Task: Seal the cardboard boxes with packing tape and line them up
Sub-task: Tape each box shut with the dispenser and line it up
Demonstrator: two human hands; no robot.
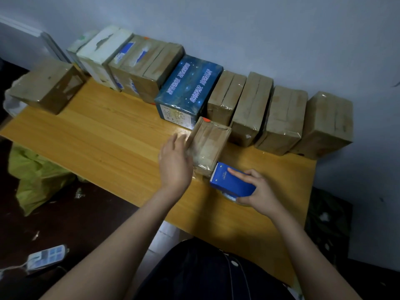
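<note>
Brown cardboard, centre frame: the small box (208,146) sits on the wooden table (97,131), just in front of the row of taped boxes (251,109) that runs along the wall from upper left to the right edge. The left hand (175,163) lies against the box's left side with its fingers fairly straight. It braces rather than grips, though blur softens the fingertips. The right hand (257,191) is wrapped round the blue tape dispenser (231,182), index finger stretched along its top, thumb and other fingers curled about the body. The toothed blade is right at the box's near end, just below centre. Clear tape shines across the box's top and near face.

My read is that this is the finish of a strip, with the cut coming. To do it cleanly, press the bracing hand firmly so the box cannot skid toward the row. Tip the dispenser until the teeth bite the tape, then tear with one sharp twist. After that, rub the loose tail flat with no wrinkles. One more brown box (47,85) stands apart at upper left, outside the line.
</note>
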